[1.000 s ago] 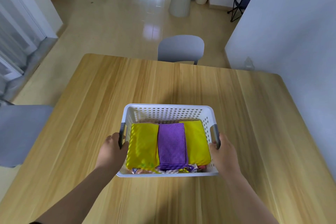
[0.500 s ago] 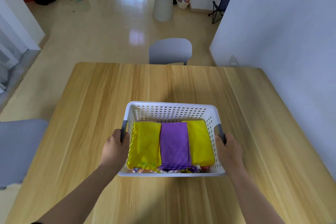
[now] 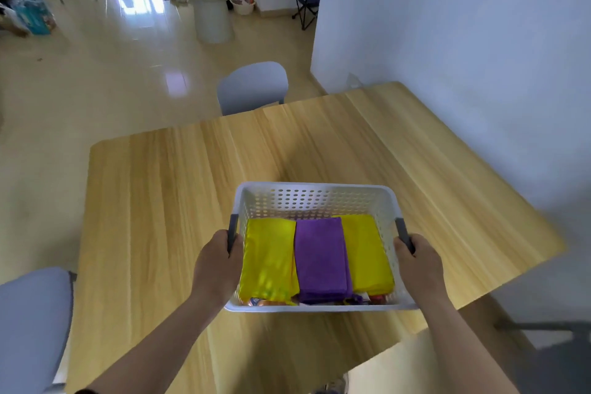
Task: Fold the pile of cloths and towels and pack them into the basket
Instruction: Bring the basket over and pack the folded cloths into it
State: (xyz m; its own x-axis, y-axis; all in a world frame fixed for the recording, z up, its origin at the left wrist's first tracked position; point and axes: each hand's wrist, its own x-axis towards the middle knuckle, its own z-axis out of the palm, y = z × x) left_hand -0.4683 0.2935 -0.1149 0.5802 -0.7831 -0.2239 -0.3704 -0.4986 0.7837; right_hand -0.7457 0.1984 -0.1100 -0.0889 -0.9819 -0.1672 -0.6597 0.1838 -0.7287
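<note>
We hold the basket [image 3: 315,201] between our two hands. The left hand [image 3: 217,265] curls round the grey left handle [image 3: 232,229], and the right hand [image 3: 419,265] curls round the right handle [image 3: 402,230]. The fingers of both wrap out of sight, with the knuckles toward us. We cannot tell whether the basket rests on the table [image 3: 160,217] or hangs just above it.

Three folded cloths lie flat side by side between our hands. One yellow cloth [image 3: 268,259] is next to the left hand and the other yellow cloth [image 3: 366,249] next to the right hand. The purple cloth [image 3: 319,259] sits between them, touching both. Under their near edges, bits of other fabric show at the wall nearest our wrists, too small to make out. No loose cloth shows on the table beyond our hands.

We judge the folding and packing done, so the step in hand is moving or settling the full basket. The next move calls for both hands to act together and keep the basket level. If one side dips, the top layer could slide toward that hand. If we set the basket down, both handles should be let go only once the base sits flat.
</note>
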